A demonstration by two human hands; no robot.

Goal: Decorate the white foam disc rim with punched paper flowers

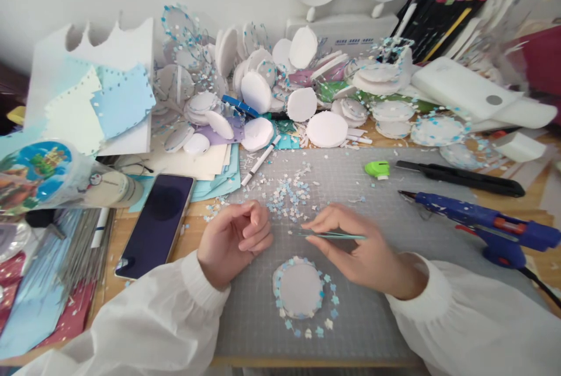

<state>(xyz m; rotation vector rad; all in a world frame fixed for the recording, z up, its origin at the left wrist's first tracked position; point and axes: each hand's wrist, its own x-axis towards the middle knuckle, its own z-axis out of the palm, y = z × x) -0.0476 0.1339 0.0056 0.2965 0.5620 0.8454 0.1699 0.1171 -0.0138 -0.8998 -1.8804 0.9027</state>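
In my right hand (357, 244) is a pair of thin teal tweezers (335, 235), pinched between thumb and fingers with the tips pointing left. My left hand (236, 238) is raised with its fingers curled in and the thumb close to them; whatever they may hold is too small or hidden. Below and between the hands, a round white disc (300, 289) edged with small blue and white paper flowers lies on the grey cutting mat (363, 329). A loose curved strand of such flowers (329, 323) runs around its lower right side. Scattered tiny flowers (287, 192) lie just beyond my hands.
A phone (155, 227) lies at left, beside a bundle of wires (85, 259). On the right are a blue glue gun (491, 221), a black cutter (460, 177) and a small green item (377, 169). Many white discs (326, 129) pile along the back.
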